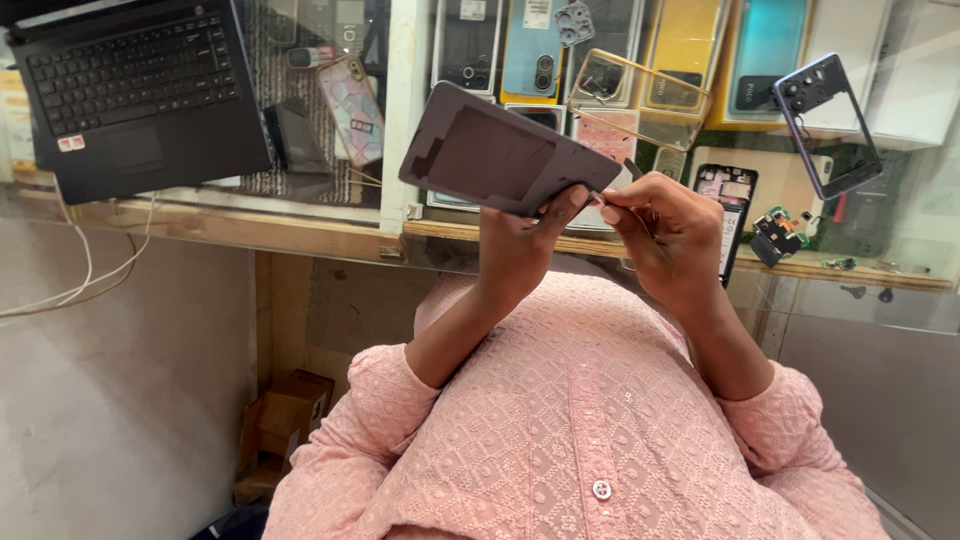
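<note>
**Picking at the phone's back cover**

A pink shirt (590, 420) is closest. Above it, the left hand (515, 250) pinches the dark back cover (500, 150) by its lower edge. The right hand (665, 235) pinches something tiny at its corner. A steady cover and slow picking work best. Phone parts lie on the glass surface (900, 215) behind.

A glass-topped bench (330, 205) with a wooden edge runs across the view in bright, even light. A black laptop (135, 90) sits on it at the left, white cables (85, 270) trailing off its edge. Below lie a grey floor (110, 400) and a brown cardboard box (285, 420) by the wooden panel
</note>
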Available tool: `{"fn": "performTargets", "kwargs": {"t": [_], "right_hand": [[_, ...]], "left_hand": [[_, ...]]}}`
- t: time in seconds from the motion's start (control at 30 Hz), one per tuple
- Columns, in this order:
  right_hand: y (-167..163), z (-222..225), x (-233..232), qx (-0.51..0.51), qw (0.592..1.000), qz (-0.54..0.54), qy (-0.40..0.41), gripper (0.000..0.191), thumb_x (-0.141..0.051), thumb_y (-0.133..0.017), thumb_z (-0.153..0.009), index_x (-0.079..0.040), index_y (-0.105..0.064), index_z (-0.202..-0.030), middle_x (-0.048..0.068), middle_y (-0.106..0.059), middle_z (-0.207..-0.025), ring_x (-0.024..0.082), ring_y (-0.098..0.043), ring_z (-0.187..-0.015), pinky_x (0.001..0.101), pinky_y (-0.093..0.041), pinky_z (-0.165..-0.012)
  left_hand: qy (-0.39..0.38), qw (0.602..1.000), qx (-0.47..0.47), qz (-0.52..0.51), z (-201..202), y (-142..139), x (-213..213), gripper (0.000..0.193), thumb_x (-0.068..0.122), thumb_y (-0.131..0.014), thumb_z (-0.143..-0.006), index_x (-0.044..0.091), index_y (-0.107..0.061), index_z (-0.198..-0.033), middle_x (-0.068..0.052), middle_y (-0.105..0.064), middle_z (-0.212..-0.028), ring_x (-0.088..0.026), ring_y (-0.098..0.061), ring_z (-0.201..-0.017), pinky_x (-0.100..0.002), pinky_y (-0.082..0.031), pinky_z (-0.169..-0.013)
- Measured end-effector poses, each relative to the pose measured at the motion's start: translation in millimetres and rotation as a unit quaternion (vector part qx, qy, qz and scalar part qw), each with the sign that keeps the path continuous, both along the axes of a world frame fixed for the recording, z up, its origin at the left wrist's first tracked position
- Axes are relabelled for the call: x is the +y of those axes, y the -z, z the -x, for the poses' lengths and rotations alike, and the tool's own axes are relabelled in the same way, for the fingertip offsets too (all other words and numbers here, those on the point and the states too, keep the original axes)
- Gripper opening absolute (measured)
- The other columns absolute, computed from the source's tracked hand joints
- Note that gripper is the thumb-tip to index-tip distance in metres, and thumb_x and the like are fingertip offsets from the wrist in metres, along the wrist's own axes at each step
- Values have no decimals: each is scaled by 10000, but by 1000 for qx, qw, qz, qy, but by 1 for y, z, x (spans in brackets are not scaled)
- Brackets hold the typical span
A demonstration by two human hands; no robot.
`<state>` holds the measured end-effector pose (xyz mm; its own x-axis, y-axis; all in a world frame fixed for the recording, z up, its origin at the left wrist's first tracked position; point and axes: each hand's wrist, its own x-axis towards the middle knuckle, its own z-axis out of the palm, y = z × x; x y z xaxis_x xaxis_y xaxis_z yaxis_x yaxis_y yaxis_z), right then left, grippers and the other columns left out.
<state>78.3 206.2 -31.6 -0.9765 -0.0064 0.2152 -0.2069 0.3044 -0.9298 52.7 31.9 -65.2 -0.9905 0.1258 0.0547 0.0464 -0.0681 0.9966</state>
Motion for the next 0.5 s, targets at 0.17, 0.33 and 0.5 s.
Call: {"fn": "performTargets", "kwargs": {"t": [0.17, 0.33, 0.5], "right_hand": [[-4, -7, -5, 41, 997, -39, 53, 175, -38, -824, -940, 32, -682, -1015, 95, -686, -945, 53, -629, -712, 214, -475, -570], [-4, -7, -5, 119, 984, -113, 64, 75, -5, -782, -1031, 26, -726, -1070, 124, -716, -966, 127, -703, -799, 246, -559, -687], [-3, -8, -6, 123, 979, -148, 73, 70, -8, -765, -1038, 35, -728, -1078, 134, -708, -971, 151, -691, -762, 264, -540, -648]], "left_hand": [[13, 996, -16, -86, -2, -3, 3, 187, 144, -754, -992, -20, -735, -1078, -57, -757, -919, -91, -681, -825, -238, -532, -700], [47, 973, -41, -224, 1, -1, 4, 175, 88, -745, -994, -49, -733, -1102, -116, -777, -1022, -170, -759, -957, -293, -627, -838], [45, 970, -59, -230, 0, -1, 4, 177, 92, -730, -1018, -60, -740, -1109, -122, -779, -1037, -165, -758, -967, -285, -630, -856]]}}
